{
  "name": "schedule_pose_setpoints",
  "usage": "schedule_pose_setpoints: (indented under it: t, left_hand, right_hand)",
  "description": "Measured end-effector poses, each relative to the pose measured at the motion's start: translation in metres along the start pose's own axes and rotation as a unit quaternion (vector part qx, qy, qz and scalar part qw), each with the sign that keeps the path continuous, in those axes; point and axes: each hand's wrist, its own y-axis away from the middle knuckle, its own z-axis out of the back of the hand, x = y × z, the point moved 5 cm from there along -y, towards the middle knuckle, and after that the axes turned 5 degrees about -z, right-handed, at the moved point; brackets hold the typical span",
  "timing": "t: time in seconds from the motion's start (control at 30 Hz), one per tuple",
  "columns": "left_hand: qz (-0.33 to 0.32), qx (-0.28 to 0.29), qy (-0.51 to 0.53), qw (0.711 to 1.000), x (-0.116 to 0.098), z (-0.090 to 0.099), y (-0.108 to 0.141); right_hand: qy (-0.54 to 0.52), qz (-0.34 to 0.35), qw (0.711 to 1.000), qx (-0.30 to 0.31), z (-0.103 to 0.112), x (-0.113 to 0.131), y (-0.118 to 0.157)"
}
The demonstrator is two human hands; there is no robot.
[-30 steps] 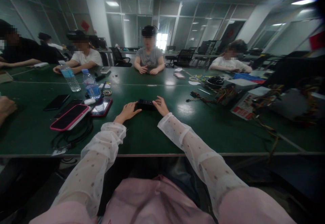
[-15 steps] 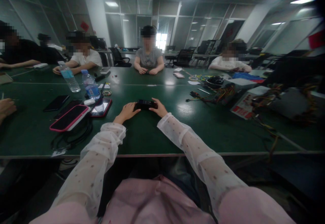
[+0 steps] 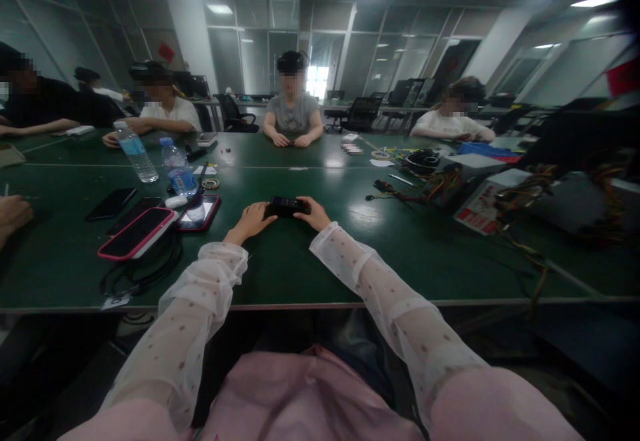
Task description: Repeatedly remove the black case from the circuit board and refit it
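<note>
A small black box-like device (image 3: 287,206) rests on the green table (image 3: 290,264) in front of me. My left hand (image 3: 253,220) grips its left end, thumb at the near side and fingers along the far side. At the right end, my right hand (image 3: 313,214) holds it in the same way. To the left lie a pink-rimmed phone (image 3: 136,232), a dark phone (image 3: 111,203) and a red-edged tablet (image 3: 199,213).
Two water bottles (image 3: 136,151) (image 3: 179,168) stand at the left. Metal boxes with cables (image 3: 483,201) fill the right side. Several people sit around the table; another person's hand (image 3: 15,213) is at the left edge.
My right fingers have shifted slightly on the device. My left hand and the device have stayed in place.
</note>
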Motion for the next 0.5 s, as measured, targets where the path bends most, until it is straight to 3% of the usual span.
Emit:
schedule_pose_setpoints:
  t: [0.5]
  left_hand:
    - [-0.009, 0.021, -0.022, 0.999, 0.0007, -0.0011, 0.0002]
  right_hand:
    - [-0.048, -0.007, 0.998, -0.025, 0.0026, -0.0042, -0.0021]
